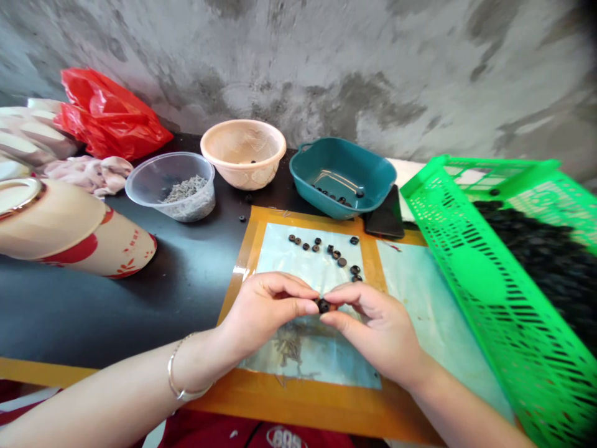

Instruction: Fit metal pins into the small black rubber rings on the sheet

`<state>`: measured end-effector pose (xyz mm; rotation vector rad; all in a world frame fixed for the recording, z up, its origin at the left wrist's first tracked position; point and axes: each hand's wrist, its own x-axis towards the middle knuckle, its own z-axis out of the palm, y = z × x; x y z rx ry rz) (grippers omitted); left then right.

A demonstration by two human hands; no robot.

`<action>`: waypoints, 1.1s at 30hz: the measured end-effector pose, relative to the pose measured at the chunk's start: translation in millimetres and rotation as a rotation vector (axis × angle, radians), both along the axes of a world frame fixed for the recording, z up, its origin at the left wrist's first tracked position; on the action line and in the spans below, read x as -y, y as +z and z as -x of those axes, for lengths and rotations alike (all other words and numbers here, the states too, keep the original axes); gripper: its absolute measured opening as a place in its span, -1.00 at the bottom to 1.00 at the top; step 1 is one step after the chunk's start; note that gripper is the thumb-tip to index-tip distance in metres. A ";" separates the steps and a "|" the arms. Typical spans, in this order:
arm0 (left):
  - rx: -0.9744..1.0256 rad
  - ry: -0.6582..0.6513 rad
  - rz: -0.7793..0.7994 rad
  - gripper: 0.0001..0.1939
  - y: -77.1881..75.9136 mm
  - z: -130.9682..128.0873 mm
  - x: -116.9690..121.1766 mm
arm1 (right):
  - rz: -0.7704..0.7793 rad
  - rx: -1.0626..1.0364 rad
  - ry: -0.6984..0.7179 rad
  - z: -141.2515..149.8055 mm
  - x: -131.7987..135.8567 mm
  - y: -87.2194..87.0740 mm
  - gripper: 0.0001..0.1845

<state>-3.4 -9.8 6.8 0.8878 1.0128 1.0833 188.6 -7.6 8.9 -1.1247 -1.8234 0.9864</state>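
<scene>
Left hand: pinching small dark ring
Right hand: pinching same ring
Below: taped plastic sheet, loose rings
Ring material: unclear at this size

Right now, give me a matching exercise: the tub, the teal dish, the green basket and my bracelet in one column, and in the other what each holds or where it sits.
Column one:
1. Clear plastic tub
2. Teal plastic dish
3. Green slotted basket
4. Metal bracelet

Column two:
A. Around the left wrist
B. A heap of dark beads
C. Greyish fibrous material
D. A few scattered dark beads

Pairs: 1C, 2D, 3B, 4A.
</scene>
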 end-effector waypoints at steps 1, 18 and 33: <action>0.001 -0.002 -0.022 -0.87 -0.6 0.0 0.1 | 0.031 -0.021 -0.001 0.5 0.0 -0.3 -0.85; 0.041 -0.022 0.149 -0.81 -3.0 -4.6 -2.7 | -0.275 0.162 0.184 -0.6 -6.7 -14.4 -0.56; 0.020 -0.090 0.136 -0.75 1.3 -3.6 -2.4 | -0.442 0.198 0.276 -1.5 -16.7 -8.8 -0.75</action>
